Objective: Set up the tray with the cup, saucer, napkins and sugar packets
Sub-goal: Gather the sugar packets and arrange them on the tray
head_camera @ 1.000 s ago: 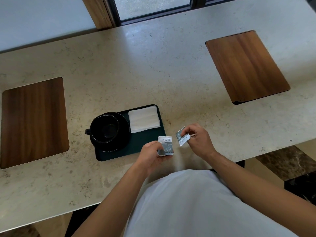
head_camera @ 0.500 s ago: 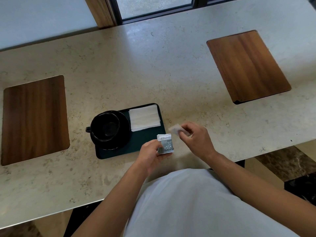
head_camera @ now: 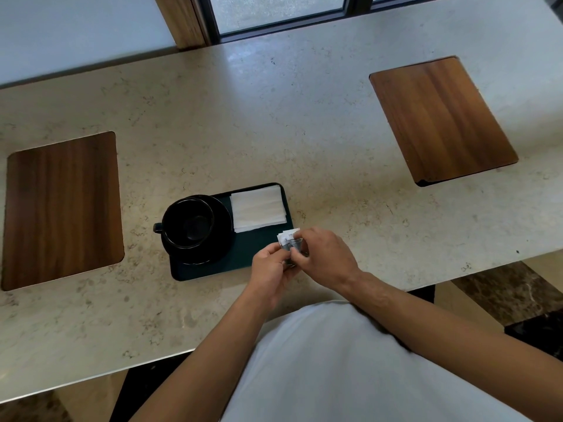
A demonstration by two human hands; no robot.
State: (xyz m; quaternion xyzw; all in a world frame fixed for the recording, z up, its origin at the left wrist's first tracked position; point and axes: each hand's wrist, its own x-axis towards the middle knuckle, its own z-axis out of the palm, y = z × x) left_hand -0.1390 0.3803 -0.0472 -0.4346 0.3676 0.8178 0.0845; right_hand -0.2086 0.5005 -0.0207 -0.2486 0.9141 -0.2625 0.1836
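A dark green tray [head_camera: 243,254] lies on the stone counter near its front edge. On its left half a black cup [head_camera: 187,222] stands on a black saucer [head_camera: 219,226], handle pointing left. White napkins [head_camera: 258,207] lie flat in the tray's far right corner. Over the tray's near right corner, my left hand [head_camera: 269,271] and my right hand [head_camera: 327,255] meet, both pinching a small stack of white and grey sugar packets [head_camera: 288,237]. The fingers hide most of the packets.
Two wooden placemats lie on the counter, one at the far left [head_camera: 61,208] and one at the far right [head_camera: 441,120]. A window frame [head_camera: 213,19] runs along the back. The counter's front edge [head_camera: 457,269] is close to my body.
My right hand moved left with its packet and joined it to the stack in my left hand. Both hands now sit together over the tray's near right corner.
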